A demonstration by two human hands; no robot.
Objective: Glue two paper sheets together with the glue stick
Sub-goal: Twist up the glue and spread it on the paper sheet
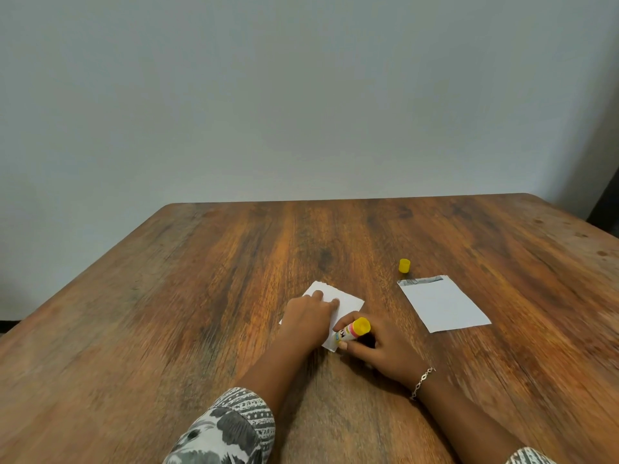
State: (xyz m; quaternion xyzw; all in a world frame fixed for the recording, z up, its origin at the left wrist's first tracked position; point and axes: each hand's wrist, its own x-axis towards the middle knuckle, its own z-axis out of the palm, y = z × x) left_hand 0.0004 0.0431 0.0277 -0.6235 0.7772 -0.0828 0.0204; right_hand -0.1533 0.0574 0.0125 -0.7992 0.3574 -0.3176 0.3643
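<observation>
A small white paper sheet (348, 303) lies on the wooden table (201, 296). My left hand (306, 319) rests flat on it with straight fingers, pressing it down. My right hand (375, 346) grips a glue stick (353, 329) with a yellow end, tilted down so its hidden tip meets the sheet's near right edge. A second, larger white sheet (442, 304) lies apart to the right, with a grey strip along its far edge. The yellow cap (404, 265) stands on the table just beyond that sheet.
The table's far edge runs against a plain grey wall (301, 95). A dark object (606, 202) shows at the right past the table corner. A bracelet (422, 383) hangs on my right wrist.
</observation>
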